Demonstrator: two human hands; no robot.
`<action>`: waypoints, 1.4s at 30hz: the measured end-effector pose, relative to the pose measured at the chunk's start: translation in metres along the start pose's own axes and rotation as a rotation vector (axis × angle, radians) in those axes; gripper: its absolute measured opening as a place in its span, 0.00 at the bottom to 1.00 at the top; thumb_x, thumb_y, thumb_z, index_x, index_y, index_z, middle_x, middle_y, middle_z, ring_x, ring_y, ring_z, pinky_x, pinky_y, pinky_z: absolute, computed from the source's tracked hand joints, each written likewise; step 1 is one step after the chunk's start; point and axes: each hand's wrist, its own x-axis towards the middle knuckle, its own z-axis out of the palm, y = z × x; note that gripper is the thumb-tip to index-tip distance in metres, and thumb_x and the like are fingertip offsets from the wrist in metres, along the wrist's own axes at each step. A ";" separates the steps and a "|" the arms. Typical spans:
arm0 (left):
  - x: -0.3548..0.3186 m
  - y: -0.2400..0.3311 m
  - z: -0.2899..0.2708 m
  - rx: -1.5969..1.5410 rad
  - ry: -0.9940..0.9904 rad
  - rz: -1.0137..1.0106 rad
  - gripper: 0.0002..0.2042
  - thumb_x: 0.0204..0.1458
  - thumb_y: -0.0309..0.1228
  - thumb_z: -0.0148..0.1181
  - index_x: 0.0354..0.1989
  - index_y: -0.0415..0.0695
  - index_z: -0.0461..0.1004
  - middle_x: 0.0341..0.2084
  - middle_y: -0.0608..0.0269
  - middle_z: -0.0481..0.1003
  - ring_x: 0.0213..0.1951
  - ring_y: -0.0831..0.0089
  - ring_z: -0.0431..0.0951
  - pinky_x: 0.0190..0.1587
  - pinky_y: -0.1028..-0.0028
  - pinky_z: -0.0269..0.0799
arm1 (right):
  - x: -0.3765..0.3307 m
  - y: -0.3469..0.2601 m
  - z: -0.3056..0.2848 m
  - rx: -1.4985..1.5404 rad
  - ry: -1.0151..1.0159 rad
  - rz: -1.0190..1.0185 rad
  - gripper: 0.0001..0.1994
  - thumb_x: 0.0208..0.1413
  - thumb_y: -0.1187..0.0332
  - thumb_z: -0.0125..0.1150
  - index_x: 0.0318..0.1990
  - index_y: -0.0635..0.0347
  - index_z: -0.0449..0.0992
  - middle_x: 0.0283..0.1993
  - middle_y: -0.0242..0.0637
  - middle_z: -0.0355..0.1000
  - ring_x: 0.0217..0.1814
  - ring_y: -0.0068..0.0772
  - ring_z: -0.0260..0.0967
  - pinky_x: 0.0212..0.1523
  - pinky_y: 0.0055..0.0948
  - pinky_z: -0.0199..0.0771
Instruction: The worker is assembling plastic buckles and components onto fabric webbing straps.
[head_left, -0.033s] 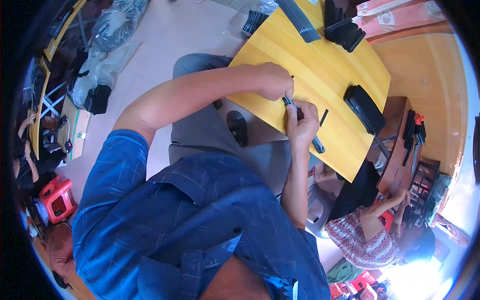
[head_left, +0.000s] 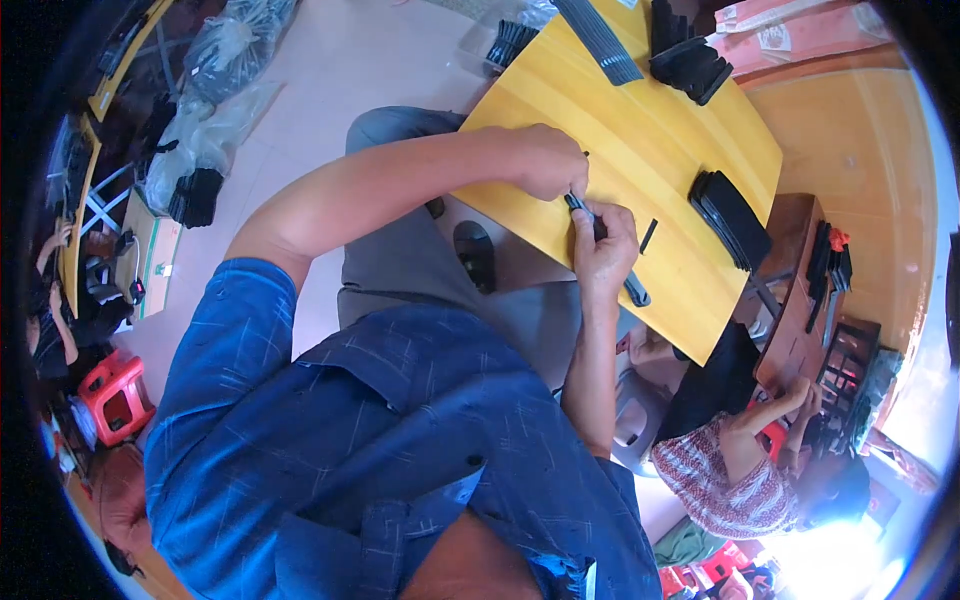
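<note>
Over the near edge of the yellow table (head_left: 690, 300), both hands meet at a long, narrow black piece (head_left: 636, 291). My right hand (head_left: 606, 248) is closed around it, and its lower end sticks out below the palm. Just beyond, my left hand (head_left: 548, 162) is closed with its fingertips at the piece's upper end. A small dark tip shows past the left knuckles; I cannot make out what it belongs to. Right of my right hand lies a short black strip (head_left: 649, 236). Farther right is a stack of flat black pieces (head_left: 731, 220) with rounded ends.
Dark grey strips (head_left: 600, 42) and a black pile (head_left: 690, 65) lie on the table's far part. Clear plastic bags (head_left: 225, 60) and a red stool (head_left: 116, 398) stand on the floor at left. Another person in a patterned garment (head_left: 728, 475) sits at lower right, beside a brown table.
</note>
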 end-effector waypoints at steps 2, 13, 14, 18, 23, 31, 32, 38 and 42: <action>0.007 -0.007 -0.001 -0.009 -0.050 0.051 0.10 0.47 0.26 0.57 0.31 0.54 0.84 0.28 0.54 0.81 0.35 0.50 0.81 0.34 0.52 0.74 | -0.002 0.001 0.004 0.011 0.025 0.018 0.05 0.53 0.74 0.72 0.36 0.62 0.83 0.32 0.40 0.74 0.33 0.34 0.72 0.36 0.30 0.72; 0.054 -0.002 -0.042 -0.063 -0.506 0.043 0.07 0.50 0.28 0.58 0.22 0.44 0.80 0.18 0.59 0.76 0.20 0.66 0.73 0.24 0.63 0.68 | 0.008 -0.003 -0.003 -0.066 -0.125 0.105 0.04 0.52 0.74 0.72 0.34 0.59 0.83 0.32 0.39 0.75 0.31 0.39 0.72 0.35 0.34 0.71; 0.053 0.001 -0.046 -0.081 -0.563 0.013 0.08 0.50 0.29 0.59 0.21 0.44 0.79 0.18 0.60 0.76 0.20 0.66 0.73 0.24 0.64 0.68 | 0.008 0.000 -0.002 0.056 -0.107 0.157 0.03 0.53 0.74 0.72 0.34 0.59 0.83 0.31 0.37 0.74 0.29 0.33 0.71 0.32 0.30 0.70; 0.052 0.002 -0.045 -0.086 -0.552 -0.014 0.08 0.50 0.28 0.58 0.22 0.45 0.79 0.18 0.60 0.76 0.20 0.67 0.73 0.24 0.64 0.68 | 0.001 0.025 0.006 0.315 -0.077 0.299 0.02 0.56 0.74 0.70 0.34 0.61 0.83 0.31 0.31 0.72 0.28 0.21 0.66 0.30 0.22 0.66; 0.038 -0.010 -0.028 -0.261 -0.446 -0.052 0.09 0.50 0.25 0.54 0.33 0.45 0.83 0.19 0.59 0.77 0.21 0.66 0.74 0.24 0.63 0.68 | 0.001 0.025 0.003 0.281 -0.061 0.252 0.03 0.61 0.73 0.67 0.37 0.62 0.82 0.32 0.28 0.71 0.29 0.18 0.64 0.32 0.20 0.65; 0.000 -0.007 0.001 -0.139 -0.039 0.001 0.10 0.56 0.32 0.57 0.40 0.53 0.84 0.33 0.57 0.83 0.38 0.54 0.82 0.41 0.55 0.76 | 0.002 0.019 -0.001 0.216 -0.076 0.317 0.05 0.61 0.70 0.66 0.38 0.62 0.82 0.33 0.28 0.72 0.32 0.19 0.65 0.36 0.21 0.68; -0.004 -0.004 0.003 -0.134 0.017 -0.050 0.09 0.57 0.32 0.57 0.39 0.54 0.84 0.32 0.56 0.83 0.39 0.53 0.83 0.41 0.54 0.76 | 0.003 0.018 -0.001 0.213 -0.086 0.328 0.06 0.62 0.69 0.67 0.39 0.62 0.82 0.33 0.27 0.73 0.34 0.19 0.67 0.39 0.21 0.69; -0.017 0.011 0.001 -0.114 0.017 -0.186 0.08 0.50 0.30 0.59 0.36 0.51 0.84 0.33 0.55 0.83 0.40 0.53 0.83 0.42 0.55 0.77 | 0.015 0.006 -0.012 0.072 -0.229 0.217 0.04 0.59 0.72 0.68 0.37 0.63 0.82 0.33 0.37 0.75 0.31 0.27 0.72 0.36 0.26 0.72; -0.023 0.009 0.015 -0.102 0.094 -0.190 0.07 0.51 0.29 0.59 0.35 0.51 0.84 0.33 0.54 0.82 0.40 0.52 0.83 0.42 0.54 0.77 | 0.015 0.004 -0.007 0.154 -0.250 0.215 0.03 0.59 0.73 0.68 0.37 0.64 0.82 0.33 0.37 0.75 0.32 0.27 0.73 0.36 0.26 0.73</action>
